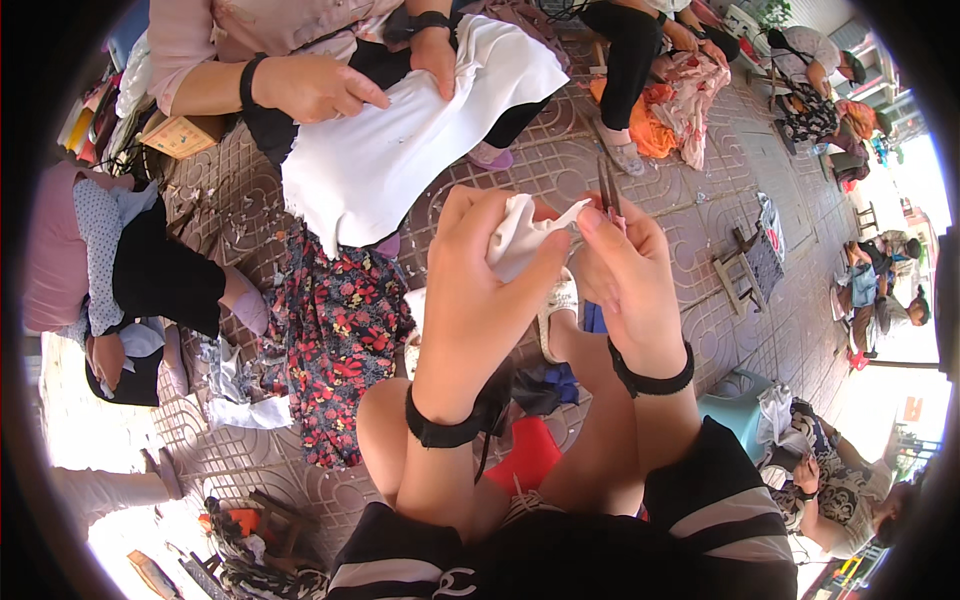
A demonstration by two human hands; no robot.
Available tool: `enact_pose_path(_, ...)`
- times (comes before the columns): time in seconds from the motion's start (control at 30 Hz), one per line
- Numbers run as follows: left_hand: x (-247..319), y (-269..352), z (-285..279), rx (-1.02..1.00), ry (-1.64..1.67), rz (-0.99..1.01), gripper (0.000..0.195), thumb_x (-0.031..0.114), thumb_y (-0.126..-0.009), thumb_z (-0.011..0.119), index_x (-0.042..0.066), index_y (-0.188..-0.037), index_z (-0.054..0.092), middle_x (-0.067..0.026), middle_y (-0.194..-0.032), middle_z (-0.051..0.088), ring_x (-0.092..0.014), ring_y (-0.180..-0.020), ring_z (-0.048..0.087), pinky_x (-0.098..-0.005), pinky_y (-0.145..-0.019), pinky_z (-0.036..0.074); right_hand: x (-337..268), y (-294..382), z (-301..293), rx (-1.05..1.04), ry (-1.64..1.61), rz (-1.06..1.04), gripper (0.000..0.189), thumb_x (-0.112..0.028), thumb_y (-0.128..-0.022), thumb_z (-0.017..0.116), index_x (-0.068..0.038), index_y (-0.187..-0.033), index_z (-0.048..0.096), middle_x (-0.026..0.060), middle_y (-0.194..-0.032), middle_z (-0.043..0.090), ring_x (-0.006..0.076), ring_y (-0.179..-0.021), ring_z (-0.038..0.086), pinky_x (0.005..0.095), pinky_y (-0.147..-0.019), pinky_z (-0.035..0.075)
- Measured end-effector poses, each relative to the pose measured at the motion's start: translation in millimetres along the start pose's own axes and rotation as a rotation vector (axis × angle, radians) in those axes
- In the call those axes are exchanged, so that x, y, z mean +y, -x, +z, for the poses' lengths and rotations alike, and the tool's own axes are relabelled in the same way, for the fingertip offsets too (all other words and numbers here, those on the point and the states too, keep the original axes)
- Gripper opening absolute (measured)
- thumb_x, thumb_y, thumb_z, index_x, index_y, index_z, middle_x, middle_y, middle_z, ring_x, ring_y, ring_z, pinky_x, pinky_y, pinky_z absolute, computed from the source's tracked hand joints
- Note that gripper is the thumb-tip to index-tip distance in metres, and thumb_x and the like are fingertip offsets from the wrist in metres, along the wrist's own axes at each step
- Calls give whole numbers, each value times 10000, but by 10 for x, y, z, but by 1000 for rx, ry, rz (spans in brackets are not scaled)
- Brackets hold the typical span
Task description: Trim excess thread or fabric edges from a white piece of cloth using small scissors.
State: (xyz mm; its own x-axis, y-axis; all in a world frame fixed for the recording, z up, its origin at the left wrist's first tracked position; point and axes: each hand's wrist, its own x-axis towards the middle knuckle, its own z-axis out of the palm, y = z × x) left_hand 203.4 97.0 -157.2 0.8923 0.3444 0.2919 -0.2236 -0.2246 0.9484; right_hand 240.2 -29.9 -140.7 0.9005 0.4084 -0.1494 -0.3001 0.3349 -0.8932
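Note:
A small piece of white cloth [517, 236] is held up before me, its edge stretched between both hands. My left hand [469, 262] grips the bulk of it between thumb and fingers. My right hand [626, 259] pinches the cloth's right end between thumb and fingertip. Metal thread snips or small scissors [607, 186] are tucked in that same hand, blades pointing up and slightly apart. The handles are hidden in my fingers. Black bands circle both my wrists.
Across from me a seated person [315, 90] holds a large white cloth [390, 165] over the lap. Floral fabric [337, 345] lies on the paving at left. A red stool [525, 450] shows between my legs, a small wooden stool [739, 274] stands right. Other people sit around.

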Motion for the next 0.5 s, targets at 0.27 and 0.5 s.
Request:
enact_pose_path(0.27, -13, 36, 76, -84, 97, -174, 121, 106, -786, 608, 13, -823, 540, 14, -692, 488, -50, -646, 413, -199, -579, 350, -5, -37, -21, 12, 25, -5, 156, -196, -848, 546, -55, -910, 524, -97, -628, 396, -34, -451, 276, 158, -389, 180)
enact_pose_path(0.5, -22, 55, 311, -70, 131, -155, 145, 147, -819, 591, 15, -838, 537, 26, -688, 491, -34, -602, 430, -182, -537, 354, -70, -16, -84, 8, 98, -76, 170, -209, -857, 528, -54, -926, 533, -88, -654, 432, -40, -483, 290, 155, -393, 178)
